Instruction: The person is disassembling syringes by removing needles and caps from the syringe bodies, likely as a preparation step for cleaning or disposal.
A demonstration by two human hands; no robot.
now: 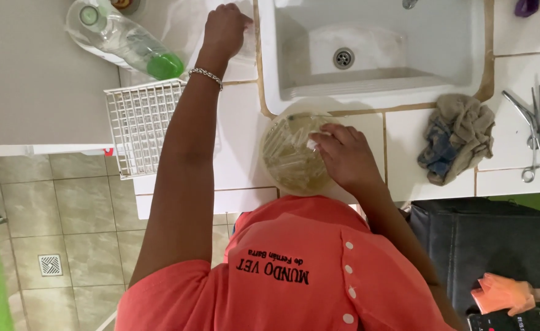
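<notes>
Looking straight down over the person's coral shirt: the right hand [343, 156] is dipped into a round clear bowl [279, 156] that sits on the white tiled table [239, 132], just in front of the sink [368, 49]. The bowl is packed with clear plastic tubes [288, 162] lying in cloudy liquid, and the fingers are pinched closed around a small white piece [312, 143] near the bowl's right rim. A thin rod or tube lies across the bowl's far edge.

Up at the far side, the left hand [224, 27], a chain bracelet [206, 76] on its wrist, is stretched out to the left of the sink, fingers curled down on a thin white sheet or bag [184, 24]; whether it truly grips that is hard to tell from here.

Just beside that arm, a clear plastic bottle [119, 38] with a green cap lies tilted, and a white wire rack [140, 125] sits below it at the table edge. Off to the right, a crumpled grey-brown rag [457, 138] rests near the sink's corner, and beyond it metal scissors and forceps [538, 132] lie on the tiles.
</notes>
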